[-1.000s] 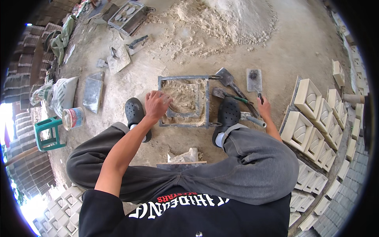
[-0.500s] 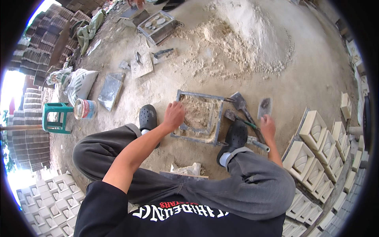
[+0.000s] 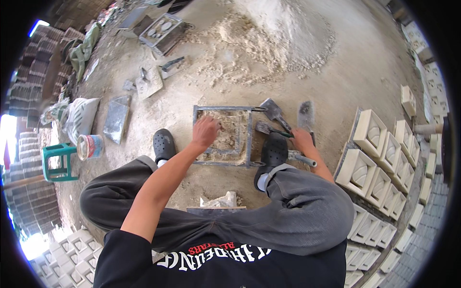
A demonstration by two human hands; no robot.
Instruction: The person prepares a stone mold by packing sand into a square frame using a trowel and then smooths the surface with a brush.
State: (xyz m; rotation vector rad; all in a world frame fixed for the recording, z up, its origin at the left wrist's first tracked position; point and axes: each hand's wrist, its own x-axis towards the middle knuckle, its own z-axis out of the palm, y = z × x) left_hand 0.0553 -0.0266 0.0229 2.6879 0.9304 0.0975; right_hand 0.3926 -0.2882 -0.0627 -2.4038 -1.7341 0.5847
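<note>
1. the metal mold frame (image 3: 249, 139) lies on the dusty floor between the person's two black clogs, the left clog (image 3: 164, 144) apart from it and the right clog (image 3: 275, 151) close by its right side.
2. loose, pale sandy mix (image 3: 226, 128) fills much of the mold frame, lumpy in the middle.
3. the left hand (image 3: 206, 132) is over the left part of the mold frame, fingers bent down at the mix; whether they pinch anything i cannot tell.
4. the right hand (image 3: 302, 139) is well apart from the left, out to the right of the mold frame, at the handles of the tools there; i cannot tell whether its fingers are closed around one.
5. those tools, right of the mold frame, are a grey-bladed shovel (image 3: 272, 108), a smaller dark-bladed shovel (image 3: 263, 126) with some green on its handle, and a flat rectangular trowel (image 3: 306, 114) farther out.
6. a metal pipe (image 3: 306, 159) also lies right of the mold frame, past the right clog.
7. beyond the mold frame rises a heap of pale powder (image 3: 297, 38).
8. farther right of the mold frame stand rows of molded pale blocks (image 3: 370, 127).
9. left of the mold frame are a grey slab (image 3: 116, 119), a bucket (image 3: 90, 147) and a green stool (image 3: 58, 163).
</note>
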